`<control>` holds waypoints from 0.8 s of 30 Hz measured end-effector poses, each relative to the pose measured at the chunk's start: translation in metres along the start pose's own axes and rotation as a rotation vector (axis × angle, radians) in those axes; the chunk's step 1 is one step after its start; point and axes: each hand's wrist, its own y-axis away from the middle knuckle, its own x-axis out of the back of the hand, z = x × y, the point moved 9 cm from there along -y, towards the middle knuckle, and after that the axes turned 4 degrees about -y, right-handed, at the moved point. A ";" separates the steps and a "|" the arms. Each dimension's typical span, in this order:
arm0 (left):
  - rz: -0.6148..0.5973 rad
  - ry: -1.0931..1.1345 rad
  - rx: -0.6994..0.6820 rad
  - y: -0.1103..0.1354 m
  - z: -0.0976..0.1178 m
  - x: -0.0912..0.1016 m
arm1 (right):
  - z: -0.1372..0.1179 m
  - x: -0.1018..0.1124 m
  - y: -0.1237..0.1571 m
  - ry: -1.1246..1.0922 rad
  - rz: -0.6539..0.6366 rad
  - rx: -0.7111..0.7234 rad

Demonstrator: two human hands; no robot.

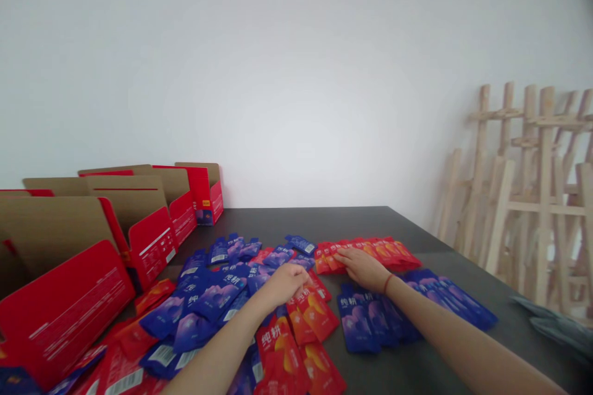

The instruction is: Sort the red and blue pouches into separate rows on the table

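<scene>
My left hand [286,284] is closed, its fingers curled down at the top of a red pouch [311,316] in the loose pile. Whether the fingertips grip that pouch is hidden. My right hand [362,268] rests with outstretched fingers on the left part of an overlapping row of red pouches [386,251]. Under and beside my right forearm lies a row of blue pouches [359,321], which carries on to the right as more blue pouches [456,296]. Blue pouches [215,293] and red ones are mixed in the pile left of my left hand.
Several open red cardboard boxes [152,241] with brown insides stand along the left. The dark table [301,219] ends at a white wall. Wooden easels [540,197] lean beyond its right edge, and a grey crumpled item [556,324] lies at the lower right.
</scene>
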 end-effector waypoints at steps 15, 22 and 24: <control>0.001 -0.017 0.010 -0.003 -0.005 -0.002 | -0.157 0.023 0.035 -0.095 -0.014 0.264; -0.006 -0.021 -0.012 0.002 0.003 -0.003 | -0.303 -0.025 0.086 0.060 0.129 0.706; -0.001 -0.028 -0.017 0.003 0.005 -0.003 | -0.306 -0.033 0.083 0.097 0.148 0.680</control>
